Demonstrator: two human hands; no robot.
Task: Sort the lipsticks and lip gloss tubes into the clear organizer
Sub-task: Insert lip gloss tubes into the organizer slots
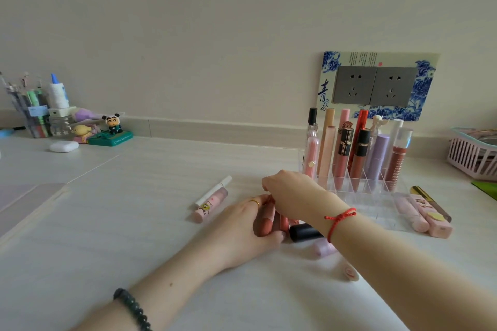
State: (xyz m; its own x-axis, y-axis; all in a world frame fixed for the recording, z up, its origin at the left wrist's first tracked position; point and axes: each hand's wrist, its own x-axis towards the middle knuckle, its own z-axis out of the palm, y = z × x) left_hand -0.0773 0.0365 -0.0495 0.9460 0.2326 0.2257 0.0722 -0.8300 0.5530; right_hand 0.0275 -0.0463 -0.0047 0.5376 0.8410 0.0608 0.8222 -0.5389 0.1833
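Note:
The clear organizer (376,201) stands on the white table at right, with several lipsticks and gloss tubes (360,153) upright in its back compartments. My left hand (242,226) curls around a cluster of brownish-pink tubes (265,223) lying on the table. My right hand (293,193) reaches over the same cluster, fingertips down on it; what they pinch is hidden. A black cap (305,232) and a pale pink tube (324,247) lie under my right wrist. Two tubes (212,203) lie to the left, and three (427,212) lie right of the organizer.
A small pink round-ended item (349,271) lies near my right forearm. At the back left are a pen holder (29,113), figurines (111,129) and a white earbud case (64,146). A pink basket (473,153) sits far right. A wall socket (373,86) is behind the organizer.

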